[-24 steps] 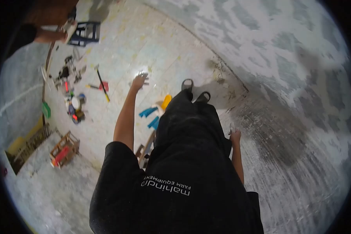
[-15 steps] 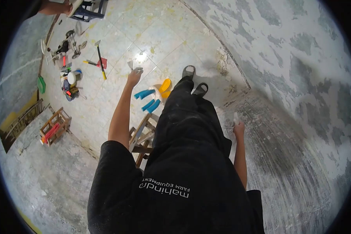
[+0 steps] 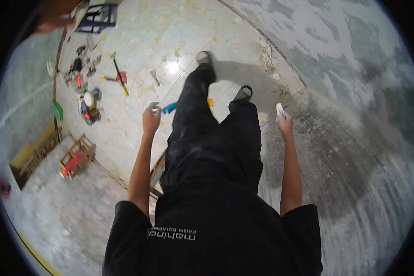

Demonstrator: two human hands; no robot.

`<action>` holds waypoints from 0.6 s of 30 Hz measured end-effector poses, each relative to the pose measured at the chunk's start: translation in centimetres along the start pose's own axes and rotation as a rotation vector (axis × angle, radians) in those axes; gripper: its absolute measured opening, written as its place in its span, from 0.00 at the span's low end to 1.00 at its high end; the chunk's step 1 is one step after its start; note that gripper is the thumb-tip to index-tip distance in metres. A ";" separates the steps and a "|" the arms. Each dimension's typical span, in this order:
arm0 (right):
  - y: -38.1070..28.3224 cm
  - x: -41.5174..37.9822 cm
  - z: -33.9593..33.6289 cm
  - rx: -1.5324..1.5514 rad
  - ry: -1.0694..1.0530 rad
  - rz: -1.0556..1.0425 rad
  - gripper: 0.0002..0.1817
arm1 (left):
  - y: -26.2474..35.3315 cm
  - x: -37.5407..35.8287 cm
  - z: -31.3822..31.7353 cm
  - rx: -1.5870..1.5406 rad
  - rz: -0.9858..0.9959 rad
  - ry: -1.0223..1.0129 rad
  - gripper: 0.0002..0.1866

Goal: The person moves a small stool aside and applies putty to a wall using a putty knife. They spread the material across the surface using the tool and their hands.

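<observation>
My left hand (image 3: 152, 120) hangs over the floor left of my legs, its fingers loosely curled and apart with nothing visible in them. Just right of its fingertips is a blue piece (image 3: 169, 108) of an object partly hidden by my leg; a yellow part (image 3: 210, 103) shows between my legs. Farther ahead, a scraper (image 3: 155, 78) lies on the tiles. On the right, my right hand (image 3: 285, 124) is closed on a small, flat white object (image 3: 279, 110), too blurred to identify.
Left on the floor are a long black-and-yellow tool (image 3: 120, 75), a white container (image 3: 89, 98) and a wooden frame (image 3: 78, 156) with red material. A dark blue stool (image 3: 96, 19) and another person's blurred limb (image 3: 55, 19) are at top left. A patchy wall (image 3: 345, 50) rises right.
My left hand has moved back, away from the scraper, whose handle it covered before. My right hand has moved forward with the white object. My feet have moved farther apart.
</observation>
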State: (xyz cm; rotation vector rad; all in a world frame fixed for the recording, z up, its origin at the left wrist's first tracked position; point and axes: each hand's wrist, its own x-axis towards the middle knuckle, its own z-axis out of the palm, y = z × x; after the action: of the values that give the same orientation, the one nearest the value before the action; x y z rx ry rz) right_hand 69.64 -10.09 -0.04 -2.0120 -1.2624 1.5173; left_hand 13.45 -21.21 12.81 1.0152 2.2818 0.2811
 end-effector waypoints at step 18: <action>-1.1 13.6 33.6 0.062 0.015 0.119 0.10 | -28.2 19.5 50.9 0.974 0.465 -1.295 0.15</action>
State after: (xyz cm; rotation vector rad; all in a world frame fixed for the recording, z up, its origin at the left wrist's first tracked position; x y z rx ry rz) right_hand 39.81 -6.83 -20.45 -2.0871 -1.0939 1.5713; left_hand 17.92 -28.97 -47.84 1.5092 0.8755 -1.1026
